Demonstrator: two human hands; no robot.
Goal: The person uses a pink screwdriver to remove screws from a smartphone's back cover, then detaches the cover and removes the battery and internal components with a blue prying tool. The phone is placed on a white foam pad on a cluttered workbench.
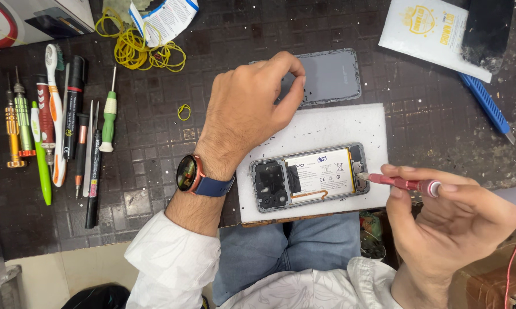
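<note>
Your dark, pitted workbench fills the scene, with a white foam pad set at its near edge above your denim-clad knees. On that pad lies the opened phone, back off, its white-labelled battery and black camera block exposed, lengthwise across the pad. Just beyond the pad rests the grey back cover, inner face up, partly hidden by your left hand. That hand, with a round watch on a blue strap at the wrist, hovers over the pad's far edge, thumb and forefinger pinched together; whether anything sits between them cannot be told. Your right hand grips a red-handled screwdriver, fingers wrapped around the shaft, its tip touching the phone's right end. At the bench's left, a row of screwdrivers and pens lies side by side, well apart from the phone. A tangle of yellow rubber bands sits at the far edge, one stray band near your left hand.
</note>
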